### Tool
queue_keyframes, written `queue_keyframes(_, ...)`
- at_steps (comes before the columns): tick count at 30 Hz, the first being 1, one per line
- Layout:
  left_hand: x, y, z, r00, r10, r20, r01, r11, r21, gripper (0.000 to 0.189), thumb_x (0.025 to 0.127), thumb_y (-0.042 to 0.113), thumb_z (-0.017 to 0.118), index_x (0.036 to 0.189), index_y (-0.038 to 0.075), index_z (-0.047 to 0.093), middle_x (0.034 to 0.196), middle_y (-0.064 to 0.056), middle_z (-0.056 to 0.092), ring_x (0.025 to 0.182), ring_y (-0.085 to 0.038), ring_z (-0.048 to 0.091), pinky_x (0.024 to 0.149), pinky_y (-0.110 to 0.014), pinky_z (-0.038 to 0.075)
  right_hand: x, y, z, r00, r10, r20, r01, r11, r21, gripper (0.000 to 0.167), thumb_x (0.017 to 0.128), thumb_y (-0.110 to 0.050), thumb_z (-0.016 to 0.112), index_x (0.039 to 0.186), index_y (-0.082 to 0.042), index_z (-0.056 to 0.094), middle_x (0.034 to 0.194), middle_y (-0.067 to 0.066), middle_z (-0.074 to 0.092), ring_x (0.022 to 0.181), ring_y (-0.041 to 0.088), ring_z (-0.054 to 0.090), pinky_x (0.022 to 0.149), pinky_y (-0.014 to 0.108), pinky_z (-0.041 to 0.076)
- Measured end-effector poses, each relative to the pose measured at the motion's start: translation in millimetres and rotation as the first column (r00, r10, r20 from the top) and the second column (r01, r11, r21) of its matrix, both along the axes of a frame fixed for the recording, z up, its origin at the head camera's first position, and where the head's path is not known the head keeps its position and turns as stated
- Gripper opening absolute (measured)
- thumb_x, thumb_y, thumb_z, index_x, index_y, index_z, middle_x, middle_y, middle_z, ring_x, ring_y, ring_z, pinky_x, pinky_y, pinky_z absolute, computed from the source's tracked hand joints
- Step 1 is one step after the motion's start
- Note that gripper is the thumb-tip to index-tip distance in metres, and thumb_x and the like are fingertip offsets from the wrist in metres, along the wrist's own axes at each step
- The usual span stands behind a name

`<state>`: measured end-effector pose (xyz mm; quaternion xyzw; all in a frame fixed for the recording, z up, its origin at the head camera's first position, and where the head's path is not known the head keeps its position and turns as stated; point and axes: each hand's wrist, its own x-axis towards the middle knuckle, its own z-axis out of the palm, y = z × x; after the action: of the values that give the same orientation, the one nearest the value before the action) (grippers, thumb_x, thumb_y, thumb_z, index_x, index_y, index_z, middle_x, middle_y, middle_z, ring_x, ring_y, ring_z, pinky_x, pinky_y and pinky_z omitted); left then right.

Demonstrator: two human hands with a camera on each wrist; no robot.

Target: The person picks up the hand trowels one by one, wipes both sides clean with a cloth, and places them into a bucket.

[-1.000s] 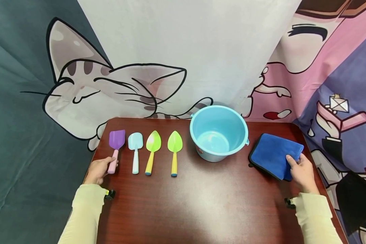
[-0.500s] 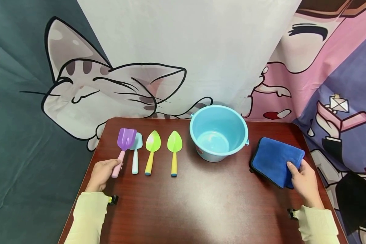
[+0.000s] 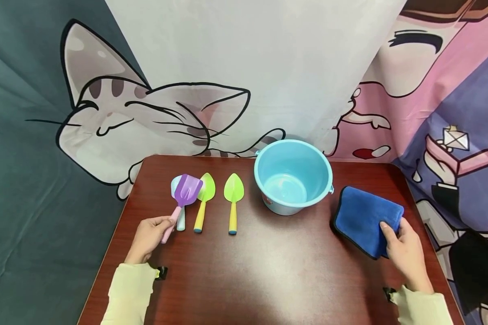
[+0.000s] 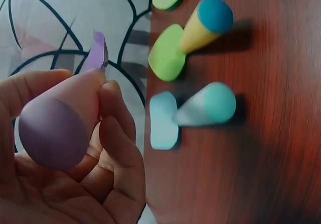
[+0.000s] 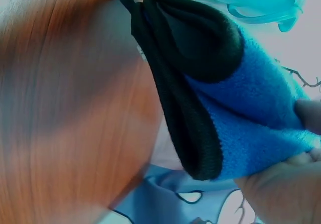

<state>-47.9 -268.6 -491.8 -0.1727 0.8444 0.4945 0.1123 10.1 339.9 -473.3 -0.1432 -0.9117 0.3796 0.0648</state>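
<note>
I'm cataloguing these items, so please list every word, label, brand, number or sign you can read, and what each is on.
No readable text anywhere.
Light-blue bucket: a small reddish mark low on its side, too small to read.
Folded blue towel: a whitish tag by its black trim, too blurred to read.

Blue bucket (image 3: pixel 294 159) on brown table (image 3: pixel 268 271), cat-print backdrop (image 3: pixel 260 58) behind.

Purple shovel (image 3: pixel 187 191) (pink handle (image 3: pixel 168 233), btw) is held up at a slant on the left, folded blue cloth (image 3: pixel 365 220) with black edging gripped on the right.
</note>
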Motion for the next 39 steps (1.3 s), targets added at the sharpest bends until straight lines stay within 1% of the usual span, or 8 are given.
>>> queue_keyframes(6,10.5,17.3,-2.0,0.999,-0.046,-0.01,0.046,0.998,0.047,0.03,0.095,0.019,0.067,0.116,-0.002,0.073,0.091,-0.015,0.075,0.078,-0.017,0.065,0.065,-0.027,0.048,6.5,-9,8.3,0.993,0.112,-0.038,-0.108,0.989,0.097,0.032,0.101,-0.017,0.059,0.127,0.002,0.056,0.106,0.03,0.067,0.071,-0.008,0.051,0.059,0.01,0.041)
queue_keyframes(11,17.9,32.7,-0.6,0.994,-0.103,-0.023,0.104,0.993,0.049,0.026,0.095,0.021,0.069,0.111,0.001,0.076,0.078,-0.006,0.072,0.074,-0.015,0.061,0.065,-0.027,0.046,11.2,-20,13.8,0.982,0.176,-0.074,-0.165,0.977,0.138,0.028,0.098,-0.013,0.064,0.122,0.0,0.059,0.1,0.026,0.069,0.07,-0.001,0.055,0.057,0.013,0.043)
queue_keyframes(15,22.3,42.8,1.0,0.99,-0.136,-0.025,0.137,0.99,0.041,0.023,0.094,0.021,0.071,0.107,0.004,0.078,0.078,-0.005,0.072,0.075,-0.014,0.06,0.066,-0.027,0.046,14.2,-29,18.3,0.974,0.209,-0.09,-0.193,0.968,0.158,0.026,0.096,-0.011,0.067,0.119,-0.001,0.06,0.101,0.024,0.07,0.076,0.0,0.058,0.059,0.014,0.044)
queue_keyframes(19,25.7,51.2,1.4,0.988,-0.15,-0.032,0.151,0.987,0.045,0.022,0.092,0.017,0.071,0.107,0.003,0.078,0.084,-0.007,0.074,0.079,-0.016,0.063,0.067,-0.027,0.048,14.4,-38,20.5,0.961,0.251,-0.114,-0.229,0.956,0.182,0.026,0.094,-0.008,0.068,0.118,-0.001,0.061,0.102,0.021,0.071,0.083,0.017,0.066,0.064,0.013,0.045)
queue_keyframes(22,27.7,56.9,1.8,0.987,-0.157,-0.032,0.158,0.986,0.047,0.021,0.091,0.016,0.071,0.107,0.004,0.079,0.084,-0.006,0.074,0.08,-0.016,0.063,0.067,-0.027,0.048,15.0,-45,20.6,0.951,0.282,-0.124,-0.254,0.946,0.203,0.024,0.093,-0.006,0.069,0.115,-0.003,0.061,0.098,0.018,0.071,0.083,0.028,0.066,0.064,0.024,0.05)
queue_keyframes(27,30.2,65.1,2.2,0.981,-0.187,-0.051,0.189,0.982,0.019,0.018,0.09,0.016,0.072,0.103,0.007,0.08,0.085,-0.003,0.074,0.08,-0.016,0.062,0.068,-0.028,0.049,15.9,-59,19.8,0.934,0.333,-0.125,-0.302,0.928,0.219,0.022,0.091,-0.004,0.071,0.11,-0.006,0.061,0.093,0.013,0.071,0.079,0.026,0.065,0.062,0.041,0.051)
queue_keyframes(34,34.2,76.4,2.4,0.964,-0.264,-0.028,0.265,0.964,0.025,0.018,0.088,0.015,0.073,0.104,0.008,0.08,0.07,0.0,0.069,0.062,-0.01,0.054,0.056,-0.026,0.042,15.5,-76,17.0,0.9,0.412,-0.144,-0.378,0.9,0.218,0.027,0.089,-0.003,0.073,0.114,-0.009,0.063,0.096,0.006,0.072,0.082,0.018,0.066,0.066,0.037,0.053)
queue_keyframes(39,35.5,84.7,0.5,0.941,-0.338,-0.026,0.338,0.941,0.016,0.017,0.088,0.018,0.075,0.103,0.01,0.08,0.069,0.002,0.069,0.059,-0.007,0.053,0.055,-0.025,0.041,13.8,-89,14.1,0.868,0.473,-0.152,-0.441,0.875,0.201,0.028,0.09,-0.005,0.073,0.115,-0.014,0.064,0.097,-0.001,0.071,0.082,0.008,0.064,0.068,0.033,0.053)
